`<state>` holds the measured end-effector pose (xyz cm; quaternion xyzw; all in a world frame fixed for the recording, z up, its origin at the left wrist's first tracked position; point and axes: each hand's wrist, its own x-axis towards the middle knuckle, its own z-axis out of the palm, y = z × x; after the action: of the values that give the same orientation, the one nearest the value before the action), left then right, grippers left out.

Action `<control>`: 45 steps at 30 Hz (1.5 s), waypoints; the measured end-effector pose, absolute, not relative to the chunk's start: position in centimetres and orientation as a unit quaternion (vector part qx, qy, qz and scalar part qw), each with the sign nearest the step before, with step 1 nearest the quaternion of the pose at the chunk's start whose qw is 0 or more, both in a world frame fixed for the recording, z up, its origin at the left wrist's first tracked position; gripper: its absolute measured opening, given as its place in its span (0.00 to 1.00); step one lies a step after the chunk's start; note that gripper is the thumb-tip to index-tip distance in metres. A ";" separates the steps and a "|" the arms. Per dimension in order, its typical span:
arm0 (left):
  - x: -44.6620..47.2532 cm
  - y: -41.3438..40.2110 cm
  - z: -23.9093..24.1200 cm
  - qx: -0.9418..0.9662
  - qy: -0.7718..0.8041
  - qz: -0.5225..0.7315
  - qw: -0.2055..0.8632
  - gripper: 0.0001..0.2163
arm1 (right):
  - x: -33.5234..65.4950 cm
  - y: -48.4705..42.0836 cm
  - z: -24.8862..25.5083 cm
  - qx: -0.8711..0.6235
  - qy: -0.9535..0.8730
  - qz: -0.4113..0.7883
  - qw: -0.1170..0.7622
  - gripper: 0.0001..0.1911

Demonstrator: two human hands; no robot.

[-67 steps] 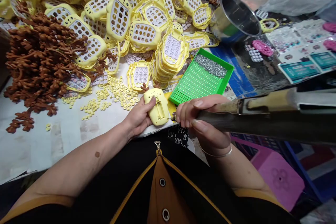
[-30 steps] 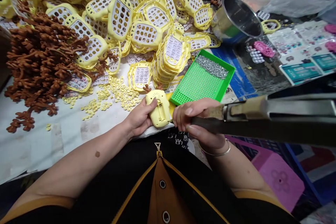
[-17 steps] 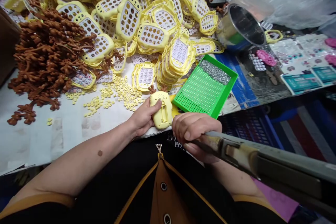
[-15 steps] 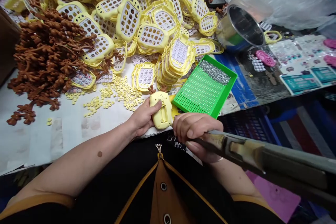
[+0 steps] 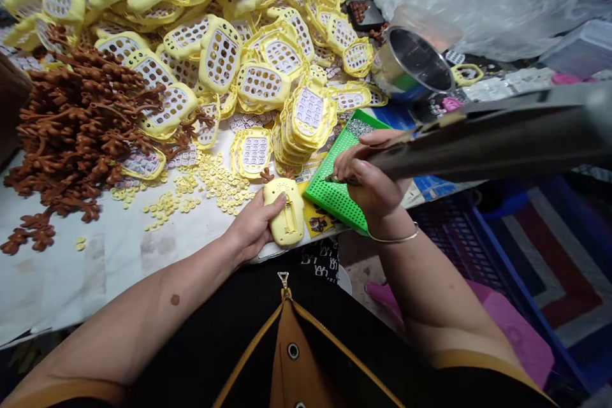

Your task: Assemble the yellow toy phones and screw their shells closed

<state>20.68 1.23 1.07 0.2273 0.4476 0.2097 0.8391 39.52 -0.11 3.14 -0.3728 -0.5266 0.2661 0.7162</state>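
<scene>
Hand work at a cluttered surface, seen from the head. The left hand grasps a yellow casing at the near edge of the surface, its thumb lying across the casing's back; the casing shows an uncovered rectangular recess, a cluster of small holes above it, and brown branched pieces at the far end. The right hand has its grip clenched about a long dark tool, blurred toward its outer end. The tool's narrow tip lies over a green tray with a perforated floor, well apart from the casing; whether tip and tray touch cannot be told. Small silvery pieces lie at the tray's far end. Beside the tray stands a stack of yellow shells fitted with pale keypads, and beyond it a large heap of similar shells. To the left lie a pile of brown branched parts and scattered small yellow pieces. A metal pot stands tilted beyond the tray, near crumpled clear plastic.
</scene>
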 end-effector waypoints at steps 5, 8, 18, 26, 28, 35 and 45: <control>20.7 1.4 1.3 0.224 0.450 0.206 0.840 0.17 | 40.3 0.9 1.2 -0.396 -0.527 0.264 0.704 0.12; 20.7 1.4 1.4 0.218 0.445 0.207 0.844 0.16 | 40.4 1.0 1.1 -0.407 -0.529 0.265 0.696 0.12; 20.4 1.4 1.4 0.205 0.425 0.219 0.854 0.17 | 40.5 0.9 0.9 -0.432 -0.522 0.228 0.699 0.12; 20.7 1.2 1.2 0.203 0.425 0.236 0.850 0.17 | 37.9 -2.3 4.7 -0.364 -0.490 0.259 0.749 0.10; 20.8 1.1 1.0 0.217 0.432 0.235 0.843 0.17 | 36.5 -4.2 5.6 -0.326 -0.513 0.313 0.730 0.12; 21.2 0.7 1.1 0.251 0.433 0.255 0.827 0.15 | 32.9 -7.2 5.1 -0.270 -0.557 0.398 0.678 0.18; 21.5 0.2 0.7 0.260 0.447 0.270 0.812 0.18 | 31.9 -6.7 4.6 -0.287 -0.609 0.375 0.637 0.13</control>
<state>21.52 0.23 0.67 0.2601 0.4469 0.2701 0.8122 31.94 -6.69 4.60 -0.2871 -0.6089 0.3754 0.6371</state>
